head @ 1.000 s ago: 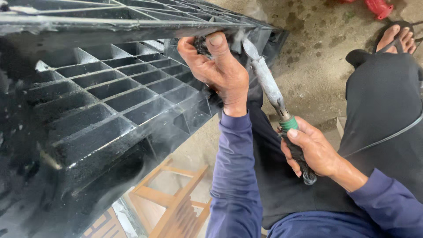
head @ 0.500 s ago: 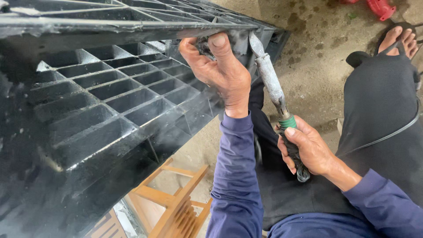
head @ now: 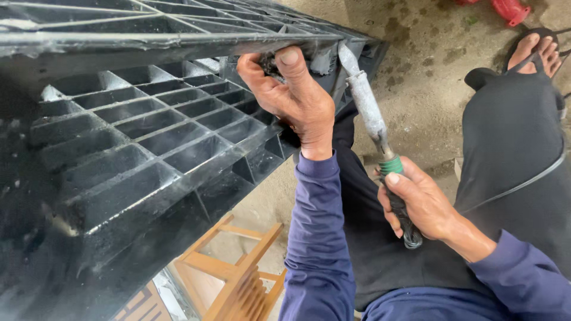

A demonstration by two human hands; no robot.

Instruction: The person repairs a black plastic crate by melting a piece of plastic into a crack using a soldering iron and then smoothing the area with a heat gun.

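Nearest the camera, below the forearms in blue sleeves, a light brown wooden stool frame (head: pixel 238 273) stands on the floor, partly hidden under the big black ribbed plastic pallet (head: pixel 137 148). Just above it the right hand (head: pixel 425 205) is wrapped tight around the dark handle, wound with wire, of a long grey metal-shafted tool with a green band (head: pixel 372 122), all fingers curled about the grip. The shaft runs up and to the left from that fist, and its flattened tip rests against the upper edge of the pallet.

The left hand (head: pixel 294 98) is beside the tip, fingers hooked over the pallet's edge and thumb pressed on top, pinching the rim where a scrap of black material shows. The pallet tilts across the left of the view, its grid of square cells facing the person, its top rail streaked pale.

The person's black trousers (head: pixel 511 137) fill the right side. Beyond them a bare foot in a black sandal (head: pixel 535 50) rests on the stained concrete floor (head: pixel 428 71), and a red object (head: pixel 510 9) lies at the far edge.
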